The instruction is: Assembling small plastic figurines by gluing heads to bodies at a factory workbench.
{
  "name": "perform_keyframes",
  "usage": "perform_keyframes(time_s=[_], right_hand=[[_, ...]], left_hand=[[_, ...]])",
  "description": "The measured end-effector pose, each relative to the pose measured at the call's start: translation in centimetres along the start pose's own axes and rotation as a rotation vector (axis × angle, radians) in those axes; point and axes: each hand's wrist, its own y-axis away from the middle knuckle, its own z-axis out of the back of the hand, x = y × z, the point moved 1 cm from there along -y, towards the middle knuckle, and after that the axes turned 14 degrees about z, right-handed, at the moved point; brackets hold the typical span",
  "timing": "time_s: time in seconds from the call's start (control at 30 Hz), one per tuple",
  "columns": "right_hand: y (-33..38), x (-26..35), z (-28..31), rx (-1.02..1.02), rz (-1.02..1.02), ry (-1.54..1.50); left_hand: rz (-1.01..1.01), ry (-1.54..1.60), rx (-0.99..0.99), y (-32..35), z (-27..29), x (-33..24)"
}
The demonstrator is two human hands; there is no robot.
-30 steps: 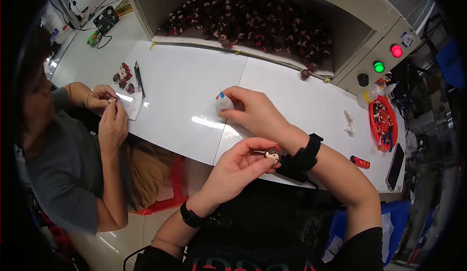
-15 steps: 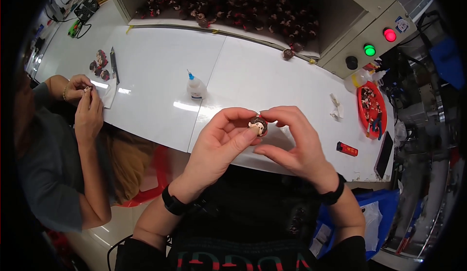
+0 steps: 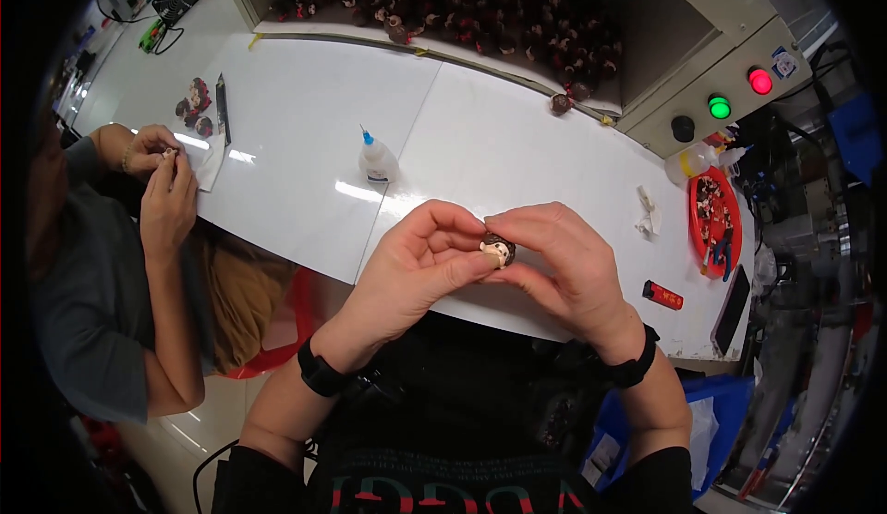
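Observation:
Between my two hands, just over the table's near edge, is a small doll head with brown hair and a pale face. My left hand pinches it from the left, thumb laid along the lower part of the face. From the right, my right hand closes on it too, with the index finger at the top of the hair and the thumb underneath. The back of the head is hidden by my fingers. Beyond my hands a white squeeze bottle with a blue needle tip stands upright on the white table.
A metal cabinet full of doll heads stands at the back. To the right are a red tray of small parts, a red lighter and a phone. At left, a co-worker's hands hold a small piece.
My right thumb has moved in against the doll head, which has turned a little and lost its upright pose. The view has shifted slightly.

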Motion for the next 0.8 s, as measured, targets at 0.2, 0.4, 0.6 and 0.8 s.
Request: perform_keyframes(time_s=[0.2, 0.4, 0.6, 0.8], right_hand=[[0.2, 0.4, 0.3, 0.059, -0.024, -0.011], [0.3, 1.2, 0.0, 0.043, -0.035, -0.014], [0.6, 1.6, -0.1, 0.026, -0.038, -0.014], [0.8, 1.7, -0.1, 0.022, -0.035, -0.021]], left_hand=[[-0.015, -0.036, 0.031, 0.3, -0.3, 0.0], [-0.053, -0.046, 0.080, 0.6, -0.1, 0.3], [-0.105, -0.060, 0.118, 0.6, -0.1, 0.8], [-0.153, -0.100, 0.113, 0.6, -0.2, 1.2]])
